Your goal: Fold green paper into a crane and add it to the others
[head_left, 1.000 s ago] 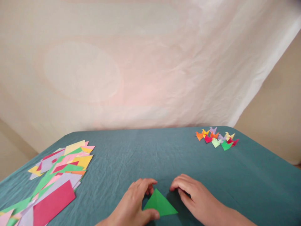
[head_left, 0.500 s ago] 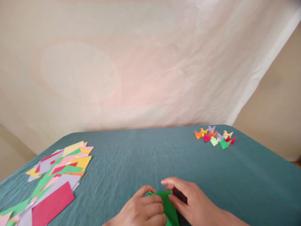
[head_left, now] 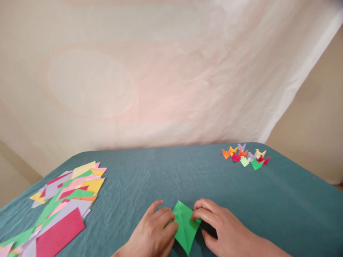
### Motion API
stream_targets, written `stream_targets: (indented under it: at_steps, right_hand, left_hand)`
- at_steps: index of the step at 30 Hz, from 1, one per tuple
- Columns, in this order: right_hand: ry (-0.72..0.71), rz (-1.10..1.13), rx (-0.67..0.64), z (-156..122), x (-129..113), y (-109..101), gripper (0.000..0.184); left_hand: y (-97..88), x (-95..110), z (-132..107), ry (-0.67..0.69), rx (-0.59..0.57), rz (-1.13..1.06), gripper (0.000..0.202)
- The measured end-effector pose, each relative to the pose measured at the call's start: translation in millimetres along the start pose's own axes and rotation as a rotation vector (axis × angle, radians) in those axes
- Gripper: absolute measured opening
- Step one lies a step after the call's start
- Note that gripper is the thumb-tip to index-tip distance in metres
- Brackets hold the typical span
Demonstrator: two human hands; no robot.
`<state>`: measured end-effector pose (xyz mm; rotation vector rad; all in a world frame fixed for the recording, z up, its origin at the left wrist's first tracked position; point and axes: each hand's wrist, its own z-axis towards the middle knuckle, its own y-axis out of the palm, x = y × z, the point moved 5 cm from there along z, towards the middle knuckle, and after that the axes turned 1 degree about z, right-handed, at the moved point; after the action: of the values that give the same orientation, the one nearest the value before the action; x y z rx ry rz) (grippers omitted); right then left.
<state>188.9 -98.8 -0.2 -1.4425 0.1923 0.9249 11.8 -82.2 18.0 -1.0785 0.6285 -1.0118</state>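
A green sheet of origami paper (head_left: 185, 230), creased and folded into a kite-like diamond, is at the near middle with one point facing away from me. My left hand (head_left: 155, 230) has its fingers curled onto the paper's left edge, the index finger lifted clear. At the right corner, my right hand (head_left: 223, 225) grips the paper with bent fingertips; its thumb sits lower, just off the visible edge. The undersides of both hands are hidden.
Overlapping coloured papers lie on the left, a crimson sheet (head_left: 61, 233) nearest me. Several small folded paper birds stand at the far right, among them a green bird (head_left: 257, 164). A teal cloth (head_left: 139, 178) covers the table; a pale sheet (head_left: 160, 82) hangs behind.
The green paper has gone from a narrower folded shape, largely behind my left hand, to a wider diamond with its tip pointing away. My left hand has shifted slightly left.
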Motion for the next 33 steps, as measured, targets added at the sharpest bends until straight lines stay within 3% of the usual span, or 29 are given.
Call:
stream_targets:
  at_steps: [5,10,16,17,20,23,28,33]
  right_hand:
    - [-0.002,-0.038,0.057,4.2,3.2,3.7,0.01]
    - [0.045,-0.087,0.132,6.8,11.9,9.3,0.009]
    - [0.074,-0.176,0.173,6.9,13.5,11.3,0.009]
    - [0.033,-0.198,0.166,7.0,11.2,11.5,0.014]
    - [-0.172,-0.29,0.127,6.5,-0.8,13.9,0.032]
    - [-0.34,-0.358,0.089,4.9,-11.6,18.1,0.033]
    - [-0.348,-0.385,0.081,4.2,-13.9,18.9,0.022]
    - [-0.299,-0.319,0.047,3.0,-6.9,12.0,0.019]
  left_hand:
    - [5.8,-5.9,-2.6,-0.218,-0.053,-0.201,0.013]
    - [10.7,-16.2,-3.2,-0.449,-0.105,-0.198,0.012]
    - [15.1,-20.1,-2.1,-0.509,-0.127,-0.088,0.01]
    - [14.7,-19.4,-2.0,-0.501,-0.12,-0.083,0.007]
    - [14.6,-12.3,-0.7,-0.366,-0.132,-0.098,0.022]
    - [16.7,-3.9,-0.8,-0.173,-0.18,-0.076,0.022]
    - [16.0,1.0,-4.0,-0.023,-0.161,0.049,0.017]
    - [13.0,2.6,-10.1,-0.03,-0.152,0.14,0.015]
